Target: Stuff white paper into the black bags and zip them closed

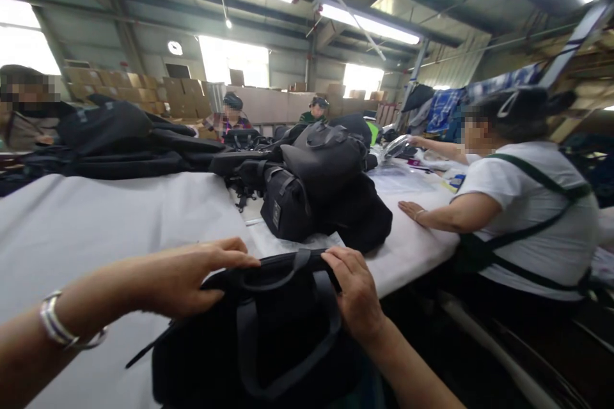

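Observation:
A black bag [273, 339] with a curved carry handle stands at the near edge of the white table [96, 223]. My left hand [192, 275] grips its top left corner, fingers laid over the rim. My right hand [352, 294] grips the top right corner beside the handle. A silver bracelet [60, 329] is on my left wrist. The bag's lower part runs out of the picture.
Several more black bags [311, 192] are piled mid-table and along the far left [115, 140]. A person in a white shirt and green apron [527, 217] sits at the right, one hand flat on the table. Other people sit at the far side; cardboard boxes [144, 89] are stacked behind.

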A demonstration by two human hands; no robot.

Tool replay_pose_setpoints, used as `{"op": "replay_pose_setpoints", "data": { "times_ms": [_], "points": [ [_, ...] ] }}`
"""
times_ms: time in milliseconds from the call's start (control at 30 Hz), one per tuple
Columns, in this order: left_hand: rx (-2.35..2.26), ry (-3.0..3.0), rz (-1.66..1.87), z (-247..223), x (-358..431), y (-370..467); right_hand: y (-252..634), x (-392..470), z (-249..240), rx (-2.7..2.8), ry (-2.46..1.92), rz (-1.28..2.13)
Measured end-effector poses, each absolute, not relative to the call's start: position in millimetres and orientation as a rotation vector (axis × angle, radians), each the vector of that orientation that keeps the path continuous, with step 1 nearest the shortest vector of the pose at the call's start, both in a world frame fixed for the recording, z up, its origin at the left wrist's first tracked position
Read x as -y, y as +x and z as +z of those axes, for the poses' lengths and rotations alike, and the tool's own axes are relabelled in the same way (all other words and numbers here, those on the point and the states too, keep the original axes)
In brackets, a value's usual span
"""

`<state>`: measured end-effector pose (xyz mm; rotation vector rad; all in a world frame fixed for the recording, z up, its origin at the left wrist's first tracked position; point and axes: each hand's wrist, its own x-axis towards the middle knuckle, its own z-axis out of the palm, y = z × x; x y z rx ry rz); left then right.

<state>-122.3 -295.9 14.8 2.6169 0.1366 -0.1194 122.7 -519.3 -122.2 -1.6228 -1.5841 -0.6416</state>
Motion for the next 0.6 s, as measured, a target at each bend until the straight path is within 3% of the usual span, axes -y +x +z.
{"op": "replay_pose_setpoints", "data": {
  "times_ms": [200,400,533,600],
  "points": [
    [-0.179,2.533,0.001,12.1,299.2,-100.3,111.9,520.7,-106.4,1.574,-1.644,-0.566],
    [-0.973,2.563,0.147,-10.8,256.5,-83.4,105.1,545.9,-90.2,1.667,-1.470,-0.399],
    [-0.614,2.724,0.303,-8.5,277.8,-95.6,99.5,558.0,-86.6,1.761,-1.391,-0.336],
    [-0.336,2.707,0.148,-2.3,303.7,-101.4,96.2,558.4,-85.5,1.808,-1.361,-0.339]
  ]
}}
